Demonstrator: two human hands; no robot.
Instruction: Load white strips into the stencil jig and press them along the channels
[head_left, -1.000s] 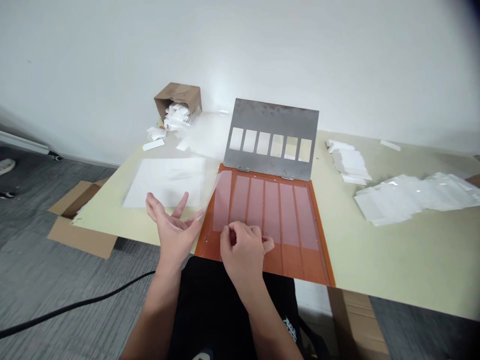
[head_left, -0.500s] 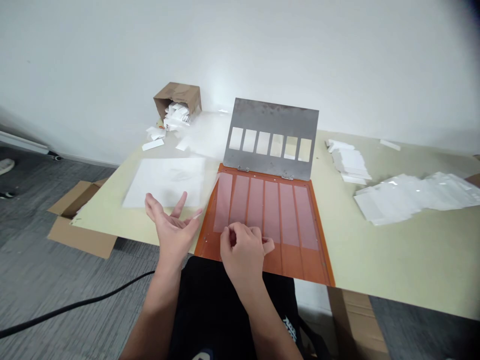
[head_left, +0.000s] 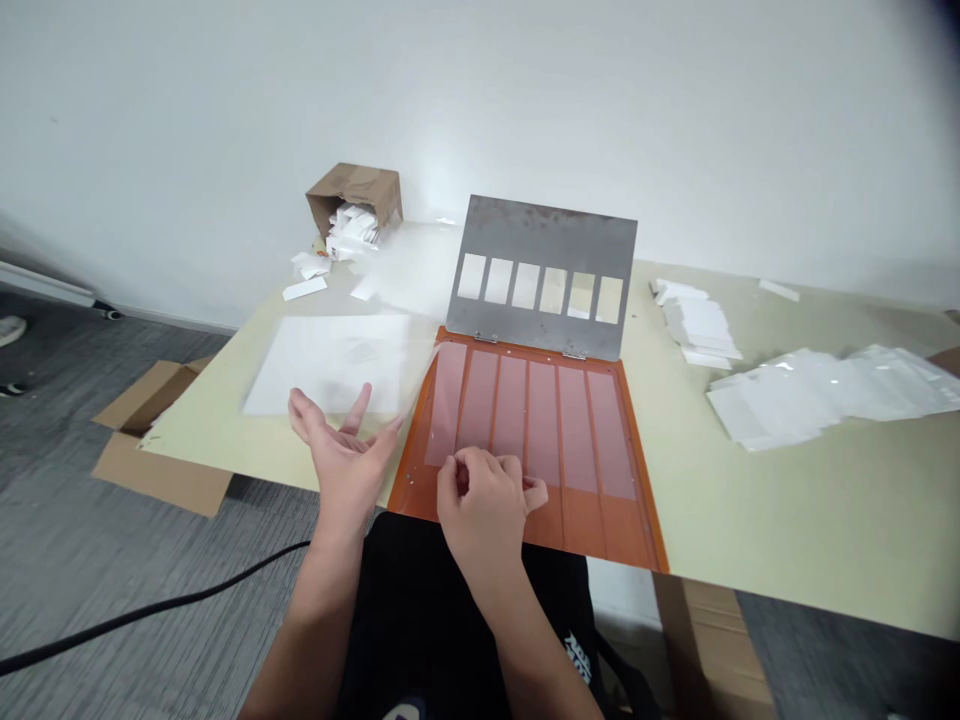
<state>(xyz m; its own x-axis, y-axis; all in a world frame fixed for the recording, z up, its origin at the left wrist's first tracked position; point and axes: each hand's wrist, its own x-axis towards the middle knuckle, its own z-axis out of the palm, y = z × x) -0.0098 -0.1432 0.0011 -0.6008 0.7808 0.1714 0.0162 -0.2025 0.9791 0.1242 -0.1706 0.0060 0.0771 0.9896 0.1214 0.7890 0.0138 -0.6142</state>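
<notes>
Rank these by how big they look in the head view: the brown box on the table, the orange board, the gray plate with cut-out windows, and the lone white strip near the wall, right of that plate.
Largest to smallest:
1. Orange board, partly covered
2. Gray plate
3. Brown box
4. White strip

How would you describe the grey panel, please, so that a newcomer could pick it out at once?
On the pale yellow table, find the orange board beneath the person's right hand. The grey panel is hinged to that board's far edge. Six pale rectangles in one row across its dark face set it apart from the board.
</notes>
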